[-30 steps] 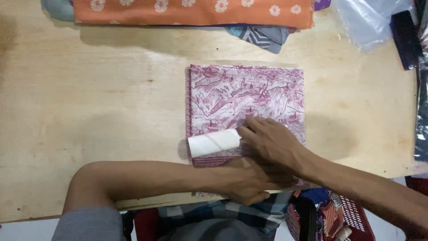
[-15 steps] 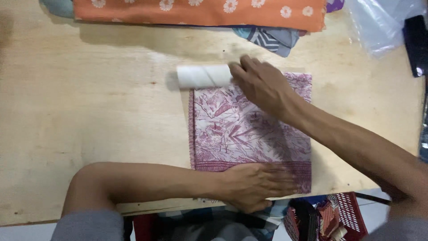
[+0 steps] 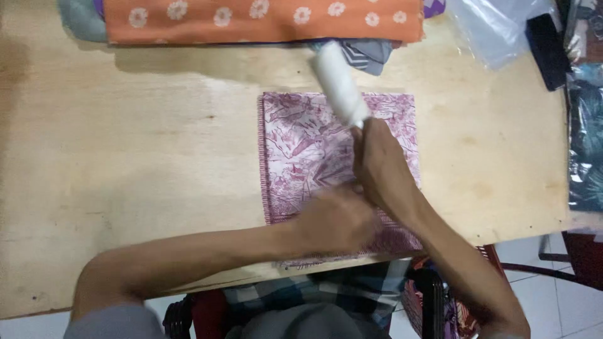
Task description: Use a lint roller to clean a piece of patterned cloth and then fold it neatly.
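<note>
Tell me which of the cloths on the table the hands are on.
The maroon-printed cloth, lying flat alone mid-table. The left hand presses its near edge; the right hand holds a white roller above it. The orange flowered cloth lies untouched at the far edge.

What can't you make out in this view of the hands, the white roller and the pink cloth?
- Left hand: motion-blurred in the head view, so its fingers and grip are unclear.
- Roller handle: hidden inside the right hand.
- Pink patterned cloth: near edge covered by both hands.
- Orange flowered fabric: cut off by the top edge.
- Dark object at top right: too unclear to identify.
</note>
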